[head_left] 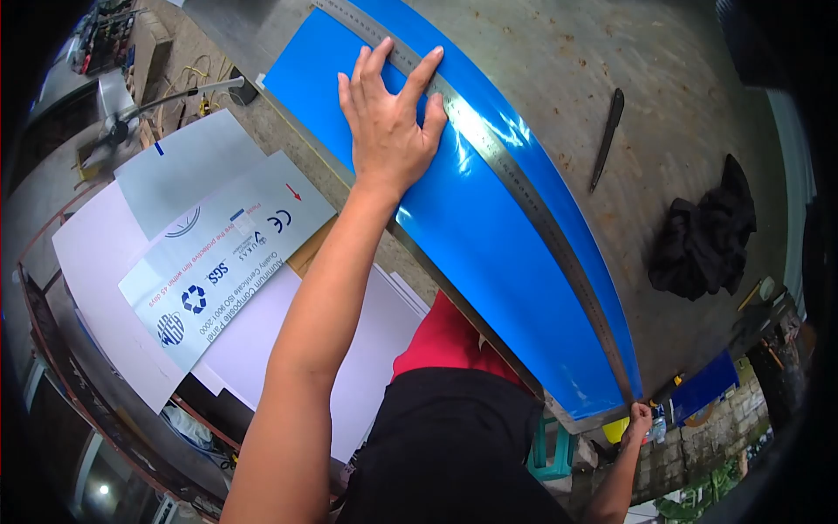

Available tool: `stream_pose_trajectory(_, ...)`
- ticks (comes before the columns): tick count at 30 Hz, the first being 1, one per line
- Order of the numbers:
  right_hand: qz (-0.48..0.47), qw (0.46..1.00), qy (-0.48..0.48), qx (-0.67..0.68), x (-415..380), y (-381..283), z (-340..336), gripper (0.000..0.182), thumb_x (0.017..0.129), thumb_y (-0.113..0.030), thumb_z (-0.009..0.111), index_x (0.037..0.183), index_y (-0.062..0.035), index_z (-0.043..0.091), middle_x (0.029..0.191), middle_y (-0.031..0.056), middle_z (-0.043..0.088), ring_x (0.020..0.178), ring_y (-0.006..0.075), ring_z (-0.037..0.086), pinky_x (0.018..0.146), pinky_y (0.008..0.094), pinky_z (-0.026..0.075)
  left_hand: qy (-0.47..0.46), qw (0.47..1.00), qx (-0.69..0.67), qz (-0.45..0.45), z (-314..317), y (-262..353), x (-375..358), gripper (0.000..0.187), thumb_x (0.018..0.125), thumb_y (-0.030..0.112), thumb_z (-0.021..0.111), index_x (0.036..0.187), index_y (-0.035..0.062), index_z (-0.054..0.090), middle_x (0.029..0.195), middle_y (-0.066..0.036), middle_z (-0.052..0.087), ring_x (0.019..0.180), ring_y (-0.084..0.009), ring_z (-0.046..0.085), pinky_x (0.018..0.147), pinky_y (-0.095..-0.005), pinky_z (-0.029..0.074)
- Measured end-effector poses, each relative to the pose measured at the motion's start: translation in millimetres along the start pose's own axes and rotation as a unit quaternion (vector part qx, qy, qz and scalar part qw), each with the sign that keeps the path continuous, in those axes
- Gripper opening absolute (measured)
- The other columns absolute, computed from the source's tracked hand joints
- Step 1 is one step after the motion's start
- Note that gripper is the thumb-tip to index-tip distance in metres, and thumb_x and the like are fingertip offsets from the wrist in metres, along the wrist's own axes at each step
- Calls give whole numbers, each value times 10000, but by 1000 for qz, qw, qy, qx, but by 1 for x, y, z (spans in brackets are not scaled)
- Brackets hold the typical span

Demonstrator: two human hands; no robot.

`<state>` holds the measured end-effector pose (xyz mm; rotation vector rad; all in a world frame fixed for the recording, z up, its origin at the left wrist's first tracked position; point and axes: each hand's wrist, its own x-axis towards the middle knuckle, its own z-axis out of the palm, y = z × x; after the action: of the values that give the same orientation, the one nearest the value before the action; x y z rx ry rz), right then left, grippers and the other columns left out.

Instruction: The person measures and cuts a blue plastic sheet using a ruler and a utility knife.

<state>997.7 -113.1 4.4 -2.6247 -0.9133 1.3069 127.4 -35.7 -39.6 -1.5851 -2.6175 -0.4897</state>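
A glossy blue panel (497,262) lies on the grey worktable, and a long steel ruler (522,188) runs along its length. My left hand (390,122) is spread over the panel with its fingertips on or beside the ruler's upper part; it is open and presses down flat. At the lower right, my right hand (640,424) is closed at the near end of the ruler, by the panel's corner. Its fingers look pinched there, though they are small in view.
A black pen (608,140) and a crumpled black cloth (705,231) lie on the worktable (559,52). To the left are stacked pale panels (105,253) and a printed composite sheet (236,262). A green stool (552,450) stands below the table edge.
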Motion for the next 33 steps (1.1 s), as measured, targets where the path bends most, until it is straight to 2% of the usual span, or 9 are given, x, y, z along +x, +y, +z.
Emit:
stream_pose_trajectory(5, -8, 1000, -3, -12, 2, 2, -2, 175, 954, -88, 788, 1033, -55, 635, 907, -9, 615, 821, 112, 574, 762, 264, 462, 4, 1000, -11, -6, 2, -1, -2, 512, 945, 372, 639, 1456, 371, 605, 1561, -142, 397, 1510, -382, 338, 1252, -640, 156)
stream_pose_trajectory(11, -12, 1000, -11, 5, 3, 1, -2, 183, 956, -95, 789, 1038, -49, 632, 904, -1, 617, 816, 126, 572, 770, 276, 462, 22, 1000, -5, 7, 5, -5, -3, 554, 986, 439, 607, 1524, 328, 536, 1587, -123, 427, 1529, -350, 353, 1270, -604, 178)
stream_pose_trajectory(16, -26, 1000, -11, 1, -1, -2, 1, 178, 952, -93, 793, 1028, -47, 639, 888, -6, 611, 801, 116, 568, 751, 265, 459, 31, 999, -2, 11, 6, -7, -3, 607, 991, 473, 607, 1535, 219, 524, 1597, -107, 436, 1537, -322, 351, 1272, -592, 171)
stream_pose_trajectory(19, -14, 1000, -2, -3, -4, -7, 3, 204, 913, -84, 827, 1010, -43, 653, 891, -14, 615, 807, 108, 564, 772, 259, 460, 35, 999, 2, 13, 7, -7, -3, 624, 996, 496, 603, 1536, 195, 523, 1600, -103, 440, 1537, -322, 351, 1272, -588, 168)
stream_pose_trajectory(22, -21, 1000, -9, 9, -4, -6, 5, 174, 945, -85, 798, 1012, -48, 642, 876, -14, 609, 794, 106, 565, 746, 255, 454, 31, 999, 9, 16, 7, -8, -2, 627, 1003, 518, 591, 1539, 199, 524, 1605, -100, 438, 1539, -324, 349, 1273, -585, 170)
stream_pose_trajectory(33, -39, 999, -5, 0, -4, -5, 7, 173, 920, -75, 816, 978, -51, 655, 860, -28, 601, 777, 92, 547, 731, 244, 434, 31, 999, 21, 16, 9, -9, -1, 637, 1005, 520, 589, 1547, 193, 518, 1613, -100, 435, 1540, -326, 348, 1270, -578, 177)
